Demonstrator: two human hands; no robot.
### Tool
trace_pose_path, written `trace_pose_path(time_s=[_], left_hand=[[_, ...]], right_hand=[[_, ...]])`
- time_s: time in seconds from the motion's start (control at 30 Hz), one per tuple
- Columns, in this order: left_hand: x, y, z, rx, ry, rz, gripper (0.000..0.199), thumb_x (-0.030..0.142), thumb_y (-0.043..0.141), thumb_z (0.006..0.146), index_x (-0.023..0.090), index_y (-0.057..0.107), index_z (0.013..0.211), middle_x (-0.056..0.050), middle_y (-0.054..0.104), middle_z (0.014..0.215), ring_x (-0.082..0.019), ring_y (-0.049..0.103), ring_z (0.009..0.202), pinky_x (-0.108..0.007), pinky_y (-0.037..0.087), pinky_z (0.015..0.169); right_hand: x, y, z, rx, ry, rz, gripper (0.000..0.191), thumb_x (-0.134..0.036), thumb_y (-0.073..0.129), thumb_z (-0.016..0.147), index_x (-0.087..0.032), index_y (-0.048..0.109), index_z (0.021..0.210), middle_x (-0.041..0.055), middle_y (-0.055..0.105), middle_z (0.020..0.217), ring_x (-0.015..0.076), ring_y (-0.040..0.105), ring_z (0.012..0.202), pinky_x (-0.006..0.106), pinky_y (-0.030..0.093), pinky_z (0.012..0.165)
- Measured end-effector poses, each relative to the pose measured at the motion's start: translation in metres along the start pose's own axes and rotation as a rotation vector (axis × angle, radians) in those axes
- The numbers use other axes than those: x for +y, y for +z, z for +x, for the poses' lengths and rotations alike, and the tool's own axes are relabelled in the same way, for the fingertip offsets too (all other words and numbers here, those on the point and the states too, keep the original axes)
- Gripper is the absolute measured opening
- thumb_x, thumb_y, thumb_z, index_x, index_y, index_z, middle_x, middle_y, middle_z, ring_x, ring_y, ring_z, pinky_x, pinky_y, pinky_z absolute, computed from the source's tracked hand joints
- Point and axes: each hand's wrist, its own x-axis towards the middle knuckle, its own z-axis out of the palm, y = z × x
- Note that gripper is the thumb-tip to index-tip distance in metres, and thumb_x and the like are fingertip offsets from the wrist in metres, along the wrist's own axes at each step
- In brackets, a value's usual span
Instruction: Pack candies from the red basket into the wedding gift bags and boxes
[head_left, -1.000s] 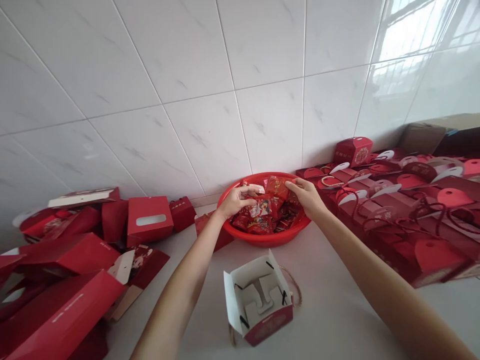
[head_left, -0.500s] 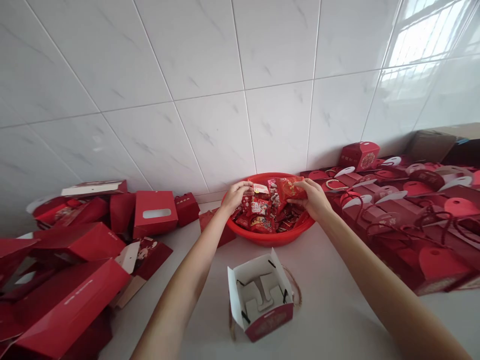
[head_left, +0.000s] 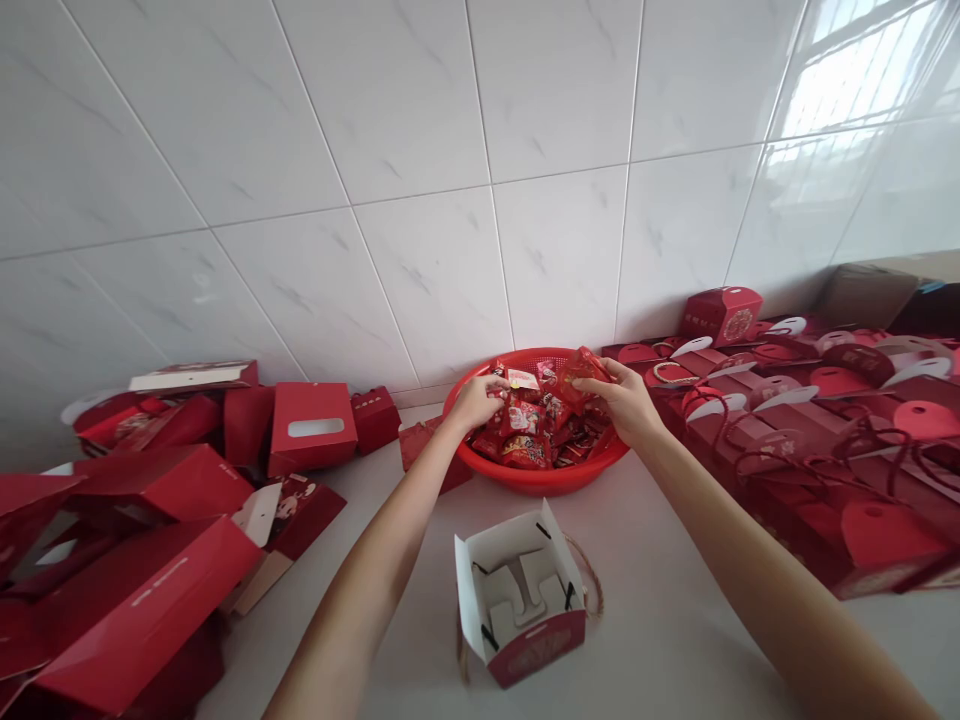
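Note:
A round red plastic basket (head_left: 536,483) stands against the wall, filled with red wrapped snack packets (head_left: 527,452). Over its right side, my right hand (head_left: 628,402) pinches a shiny red packet (head_left: 576,382) and holds it tilted up above the others. My left hand (head_left: 478,403) is at the basket's left side with bent fingers among the packets; what they grip, if anything, I cannot make out. Nearer to me, between my forearms, an open gift box (head_left: 525,640) with white inside walls and a rope handle sits on the table, its inside showing only folded bottom flaps.
Red cardboard boxes (head_left: 150,590) lie piled at the left. Rows of red gift boxes with cord handles (head_left: 795,440) cover the right side. A brown carton (head_left: 862,295) stands at the far right. White wall tiles (head_left: 420,270) rise behind the basket.
My right hand has tipped its red packet upright and drawn it slightly off the other packets. My left hand has shifted a little lower at the basket's left side.

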Motion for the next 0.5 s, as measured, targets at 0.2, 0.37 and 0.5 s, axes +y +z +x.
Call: trace_pose_path(time_s=[0.2, 0.37, 0.5], left_hand=[[-0.002, -0.003, 0.006, 0.121, 0.016, -0.036, 0.020, 0.017, 0.067, 0.067, 0.016, 0.073, 0.086, -0.005, 0.074, 0.083, -0.021, 0.069, 0.082, -0.034, 0.055, 0.083], [-0.005, -0.006, 0.010, 0.185, 0.037, 0.007, 0.027, 0.022, 0.058, 0.071, 0.014, 0.074, 0.092, -0.007, 0.076, 0.087, -0.020, 0.069, 0.083, -0.031, 0.052, 0.081], [-0.002, -0.003, 0.007, 0.056, 0.114, 0.139, 0.025, 0.025, 0.056, 0.078, 0.016, 0.075, 0.091, -0.007, 0.077, 0.092, -0.020, 0.069, 0.086, -0.029, 0.052, 0.080]], right_hand=[[0.002, 0.003, 0.000, 0.062, -0.033, 0.081, 0.039, -0.030, 0.085, 0.051, -0.019, 0.071, 0.086, -0.0015, 0.072, 0.075, 0.0155, 0.065, 0.066, 0.027, 0.054, 0.064], [0.007, 0.002, 0.003, 0.128, -0.051, 0.129, 0.032, -0.032, 0.083, 0.054, -0.021, 0.066, 0.079, -0.0017, 0.073, 0.074, 0.0174, 0.067, 0.068, 0.030, 0.057, 0.067], [0.012, 0.001, 0.007, 0.178, -0.046, 0.123, 0.031, -0.031, 0.082, 0.056, -0.024, 0.060, 0.076, -0.0041, 0.070, 0.070, 0.0170, 0.066, 0.067, 0.029, 0.056, 0.065]])
